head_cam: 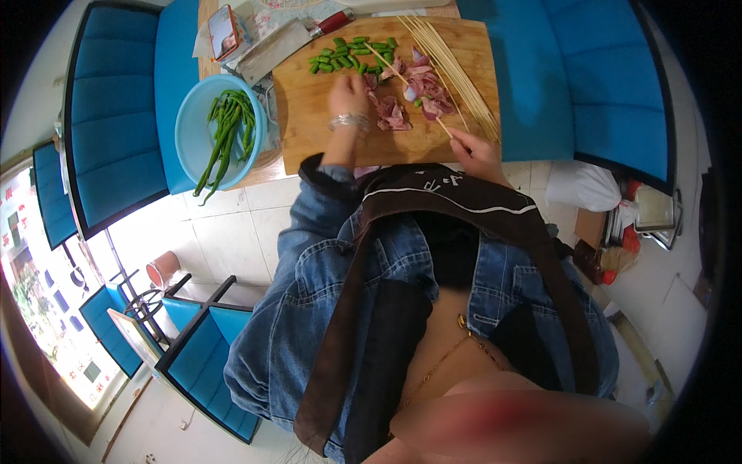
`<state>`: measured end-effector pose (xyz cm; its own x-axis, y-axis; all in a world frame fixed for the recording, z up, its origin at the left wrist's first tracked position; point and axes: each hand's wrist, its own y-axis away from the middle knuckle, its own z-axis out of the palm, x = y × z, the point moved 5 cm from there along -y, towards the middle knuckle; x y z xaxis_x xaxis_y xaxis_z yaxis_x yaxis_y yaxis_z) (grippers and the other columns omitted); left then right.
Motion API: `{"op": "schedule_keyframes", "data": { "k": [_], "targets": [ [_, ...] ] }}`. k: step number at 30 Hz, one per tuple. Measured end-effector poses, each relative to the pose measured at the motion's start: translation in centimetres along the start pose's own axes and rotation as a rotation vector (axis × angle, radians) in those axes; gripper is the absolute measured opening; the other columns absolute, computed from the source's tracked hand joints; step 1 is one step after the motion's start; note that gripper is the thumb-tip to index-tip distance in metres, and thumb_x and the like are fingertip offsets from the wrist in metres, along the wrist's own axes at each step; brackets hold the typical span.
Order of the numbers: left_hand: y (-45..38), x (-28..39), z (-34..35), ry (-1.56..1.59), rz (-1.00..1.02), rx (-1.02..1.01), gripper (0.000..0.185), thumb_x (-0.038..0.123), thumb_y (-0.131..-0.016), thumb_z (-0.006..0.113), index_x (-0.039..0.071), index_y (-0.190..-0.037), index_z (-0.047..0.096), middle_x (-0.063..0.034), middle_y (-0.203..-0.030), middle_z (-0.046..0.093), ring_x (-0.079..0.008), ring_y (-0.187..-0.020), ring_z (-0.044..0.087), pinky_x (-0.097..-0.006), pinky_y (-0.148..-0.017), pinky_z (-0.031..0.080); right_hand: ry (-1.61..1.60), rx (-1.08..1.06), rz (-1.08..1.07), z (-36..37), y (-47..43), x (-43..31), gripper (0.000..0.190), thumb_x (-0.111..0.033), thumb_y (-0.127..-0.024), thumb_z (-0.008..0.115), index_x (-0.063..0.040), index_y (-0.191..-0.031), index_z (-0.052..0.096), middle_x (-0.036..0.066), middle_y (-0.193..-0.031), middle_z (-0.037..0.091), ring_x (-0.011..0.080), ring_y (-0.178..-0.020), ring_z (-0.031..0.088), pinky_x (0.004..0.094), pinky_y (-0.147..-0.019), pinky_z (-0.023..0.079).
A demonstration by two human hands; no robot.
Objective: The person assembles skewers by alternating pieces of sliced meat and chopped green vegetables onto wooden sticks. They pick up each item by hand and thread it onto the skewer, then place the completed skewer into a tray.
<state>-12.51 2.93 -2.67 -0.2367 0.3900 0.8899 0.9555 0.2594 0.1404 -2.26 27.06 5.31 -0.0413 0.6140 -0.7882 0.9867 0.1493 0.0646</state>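
Observation:
In my right hand is the lower end of a bamboo skewer, which points up and left over the wooden cutting board. Threaded on it are slices of raw pinkish meat and a piece of green pepper. My left hand, with a bracelet at the wrist, is over the board beside loose raw meat slices. Its fingertips are bent and partly hidden, so I cannot tell whether they grip anything. Cut green pepper pieces lie just beyond it.
Bare bamboo skewers lie along the board's right side. A light-blue bowl of long green peppers stands left. Behind it are a cleaver with a red handle and a propped phone. Blue padded benches flank the table.

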Motion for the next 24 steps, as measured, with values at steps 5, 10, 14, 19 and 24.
{"op": "schedule_keyframes", "data": {
  "k": [5,10,14,19,24],
  "targets": [
    [-3.1,-0.6,-1.9,-0.626,0.209,0.048,0.03,0.023,-0.073,0.058,0.003,-0.095,0.053,-0.0189,-0.082,0.058,-0.0364,-0.077,0.055,-0.0385,-0.067,0.046,0.013,0.022,-0.131,-0.3,0.4,-0.6,0.025,-0.017,-0.076,0.056,-0.009,-0.1,0.058,0.012,-0.065,0.057,0.0225,-0.054,0.056,0.0301,-0.051,0.043],
    [-2.2,-1.7,-2.5,-0.262,-0.005,0.055,0.024,0.015,-0.071,0.061,0.004,-0.09,0.052,-0.0145,-0.079,0.057,-0.03,-0.069,0.057,-0.0352,-0.062,0.047,-0.026,-0.076,-0.003,0.2,1.8,-0.4,0.025,-0.014,-0.076,0.056,-0.007,-0.099,0.058,0.011,-0.065,0.056,0.0174,-0.056,0.054,0.0269,-0.052,0.042],
    [-1.6,-2.9,-1.5,0.907,-0.483,0.112,0.013,0.0,-0.076,0.055,0.004,-0.088,0.05,-0.0074,-0.078,0.055,-0.0209,-0.071,0.06,-0.0257,-0.057,0.049,-0.138,-0.183,-0.035,0.6,2.4,-1.3,0.03,-0.005,-0.075,0.055,-0.002,-0.105,0.054,0.002,-0.06,0.048,0.0064,-0.054,0.044,0.02,-0.051,0.037],
    [-1.5,-3.0,-0.7,1.239,-0.565,0.159,0.011,0.001,-0.078,0.052,0.005,-0.084,0.044,-0.0097,-0.081,0.055,-0.0256,-0.076,0.06,-0.0302,-0.06,0.051,-0.087,-0.237,0.019,0.8,2.2,-1.8,0.023,-0.015,-0.077,0.054,-0.009,-0.1,0.057,0.015,-0.072,0.058,0.025,-0.065,0.059,0.0304,-0.057,0.044],
    [-1.9,-3.7,-1.0,1.256,-0.586,0.163,0.011,0.0,-0.077,0.05,0.006,-0.082,0.042,-0.0116,-0.082,0.056,-0.0257,-0.077,0.059,-0.0318,-0.06,0.051,-0.082,-0.222,-0.027,0.6,2.4,-2.1,0.023,-0.013,-0.077,0.054,-0.009,-0.1,0.057,0.015,-0.074,0.058,0.0257,-0.067,0.059,0.0312,-0.058,0.045]
  ]
}}
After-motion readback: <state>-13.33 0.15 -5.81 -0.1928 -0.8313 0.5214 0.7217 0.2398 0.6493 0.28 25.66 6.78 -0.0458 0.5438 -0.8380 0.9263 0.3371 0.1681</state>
